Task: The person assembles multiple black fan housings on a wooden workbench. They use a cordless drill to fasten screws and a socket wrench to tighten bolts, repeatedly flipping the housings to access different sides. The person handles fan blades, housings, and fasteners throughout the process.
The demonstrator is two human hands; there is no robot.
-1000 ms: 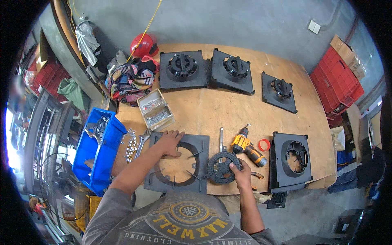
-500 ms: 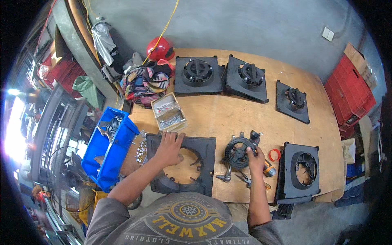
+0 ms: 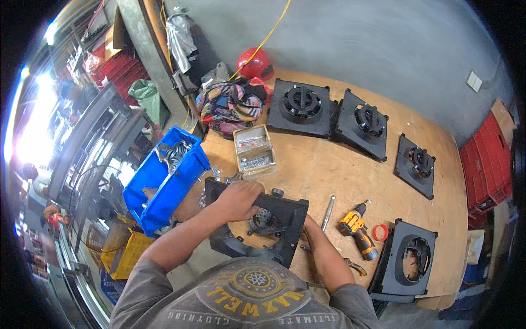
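Observation:
My left hand [image 3: 240, 200] is closed on the far edge of a black square panel [image 3: 291, 220] with a large round opening. The panel is tilted, its right side raised off the table. A round black slotted part [image 3: 263, 221] shows through the opening, beneath the panel. My right hand reaches under the panel's right side, next to that part; its fingers are hidden, and just the wrist [image 3: 313, 233] and forearm show. To the right lies a yellow and black cordless drill [image 3: 355, 226], next to a red ring [image 3: 380, 232]. A metal ratchet-like tool [image 3: 329, 213] lies nearer the panel.
A sectioned box of small fasteners [image 3: 255, 171] and a blue bin [image 3: 192, 166] stand to the left. Several black panels with round centres [image 3: 361, 149] lie along the table's back. Another open panel [image 3: 392, 277] rests on the right. Red crates [image 3: 486, 164] stand beyond.
My right hand has brought the round part leftward from the open table to beneath the panel. My left hand has lifted and tilted the panel. The view has shifted, uncovering the drill.

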